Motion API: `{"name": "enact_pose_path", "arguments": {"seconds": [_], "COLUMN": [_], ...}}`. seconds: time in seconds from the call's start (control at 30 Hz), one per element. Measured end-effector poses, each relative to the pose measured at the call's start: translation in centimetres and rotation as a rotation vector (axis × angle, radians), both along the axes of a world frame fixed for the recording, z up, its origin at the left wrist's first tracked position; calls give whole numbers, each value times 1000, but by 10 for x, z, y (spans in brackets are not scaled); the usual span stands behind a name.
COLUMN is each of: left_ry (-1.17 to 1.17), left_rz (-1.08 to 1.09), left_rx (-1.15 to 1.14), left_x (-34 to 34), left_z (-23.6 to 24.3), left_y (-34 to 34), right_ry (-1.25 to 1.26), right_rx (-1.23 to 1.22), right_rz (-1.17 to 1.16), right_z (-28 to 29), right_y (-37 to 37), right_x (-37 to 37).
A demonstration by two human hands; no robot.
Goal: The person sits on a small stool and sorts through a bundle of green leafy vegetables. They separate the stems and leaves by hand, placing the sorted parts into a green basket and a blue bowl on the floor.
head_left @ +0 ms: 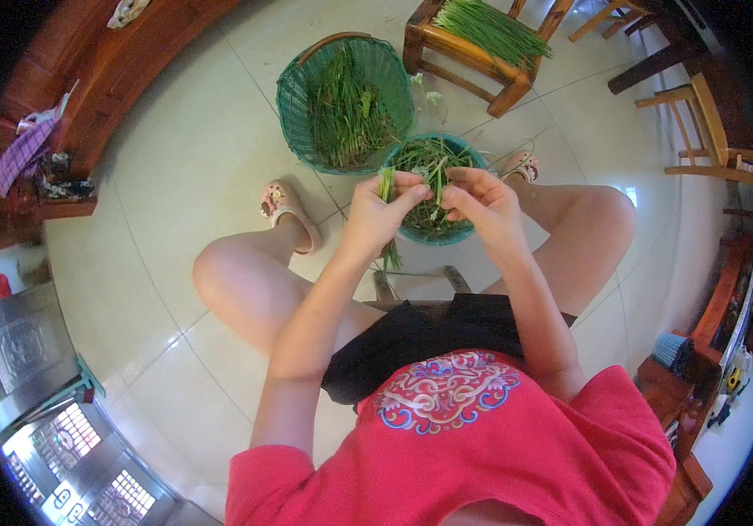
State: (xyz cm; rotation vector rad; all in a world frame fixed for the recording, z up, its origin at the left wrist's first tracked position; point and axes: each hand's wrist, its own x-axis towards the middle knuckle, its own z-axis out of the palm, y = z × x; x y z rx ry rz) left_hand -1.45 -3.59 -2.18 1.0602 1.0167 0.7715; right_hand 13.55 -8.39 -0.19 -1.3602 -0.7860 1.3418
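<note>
My left hand (383, 209) is closed round a small bunch of green chives (390, 254), whose leaves hang below the palm and stick up past the fingers. Close beside it, my right hand (484, 209) has thumb and fingers pinched together, with the fingertips near those of the left; what is between them is too small to make out. Both hands are over a round teal basin (468, 235) heaped with loose leaves and trimmings (424, 162). Just beyond it to the left stands a green woven basket (296, 114) holding a larger pile of chives (346, 110).
On a wooden stool (464, 81) at the far right lies a neat bundle of chives (492, 33). My bent knees flank the basin, and pink clogs (290, 215) rest on the tiled floor (166, 228). Wooden chairs (700, 131) stand along the right; wooden furniture (131, 70) lines the left.
</note>
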Motion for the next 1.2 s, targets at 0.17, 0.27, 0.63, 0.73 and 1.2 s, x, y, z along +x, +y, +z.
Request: {"name": "enact_pose_path", "arguments": {"seconds": [0.17, 0.27, 0.63, 0.73, 1.2], "left_ry": [26, -4, -104, -90, -143], "left_rz": [-29, -72, -33, -14, -54], "left_rx": [13, 45, -55, -105, -294], "left_x": [0, -1, -3, -3, -5], "left_z": [-1, 0, 10, 13, 5], "left_y": [-1, -1, 1, -1, 0], "right_ry": [33, -40, -684, -1127, -1428], "right_rx": [-36, 7, 329, 621, 586], "right_rz": [-49, -56, -30, -29, -130], "right_z": [1, -4, -3, 1, -20], "right_y": [5, 7, 4, 7, 8], "right_x": [-10, -9, -10, -7, 12]}}
